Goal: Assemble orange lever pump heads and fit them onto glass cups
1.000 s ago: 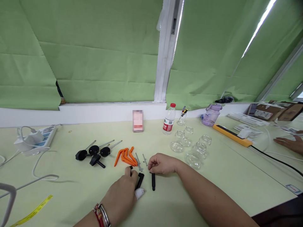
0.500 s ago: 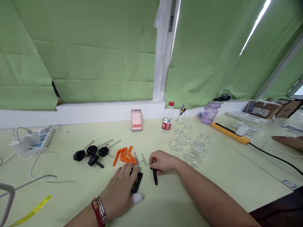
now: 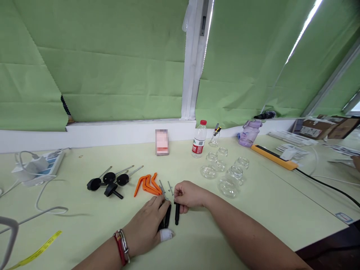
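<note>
My right hand is closed in a pinch on the top end of a short black stick-shaped part, which stands or leans just above the table. Close to its left, my left hand lies palm down with stretched fingers over several more black stick-shaped parts, partly hidden beneath it. White tape covers the left thumb tip. Thin metal pins or screws lie just beyond the fingertips. Next to them are several bent orange plastic levers.
Black round-headed parts with metal rods lie at the left. Several clear glass jars stand right of a red-capped bottle. A yellow power strip and a purple bottle are farther right. Cables run along the left side.
My right hand has moved slightly left with the black part, closer to my left hand. The left hand has shifted a little right, and the parts under it have turned.
</note>
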The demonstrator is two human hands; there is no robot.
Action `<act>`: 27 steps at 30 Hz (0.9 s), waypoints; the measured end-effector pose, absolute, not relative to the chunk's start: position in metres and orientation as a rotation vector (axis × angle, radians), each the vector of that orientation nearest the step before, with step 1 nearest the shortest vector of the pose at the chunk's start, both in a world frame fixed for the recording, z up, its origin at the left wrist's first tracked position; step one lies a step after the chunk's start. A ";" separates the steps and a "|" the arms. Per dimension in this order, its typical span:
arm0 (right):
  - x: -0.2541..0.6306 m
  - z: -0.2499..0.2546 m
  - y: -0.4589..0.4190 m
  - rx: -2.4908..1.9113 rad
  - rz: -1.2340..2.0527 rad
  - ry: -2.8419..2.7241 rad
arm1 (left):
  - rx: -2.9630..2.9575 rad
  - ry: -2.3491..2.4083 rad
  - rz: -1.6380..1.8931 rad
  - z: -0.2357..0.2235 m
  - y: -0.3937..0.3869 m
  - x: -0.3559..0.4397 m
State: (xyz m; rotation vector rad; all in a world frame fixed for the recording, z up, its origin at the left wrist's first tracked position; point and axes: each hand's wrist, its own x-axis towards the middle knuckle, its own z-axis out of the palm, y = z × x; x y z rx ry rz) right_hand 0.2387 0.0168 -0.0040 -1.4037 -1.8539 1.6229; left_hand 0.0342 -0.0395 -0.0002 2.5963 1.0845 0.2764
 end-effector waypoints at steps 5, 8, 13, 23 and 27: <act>0.232 -0.003 0.014 -1.385 1.551 -1.819 | 2.553 1.080 0.345 -0.001 -0.036 0.040; 0.230 -0.005 0.015 -1.379 1.524 -1.817 | 2.533 1.109 0.369 -0.002 -0.034 0.042; 0.231 -0.007 0.017 -1.357 1.503 -1.831 | 2.521 1.157 0.392 -0.007 -0.030 0.043; 0.237 -0.012 0.023 -1.338 1.466 -1.879 | 2.544 1.136 0.383 -0.005 -0.031 0.042; 0.238 -0.015 0.028 -1.347 1.363 -1.910 | 2.568 1.166 0.387 -0.008 -0.027 0.041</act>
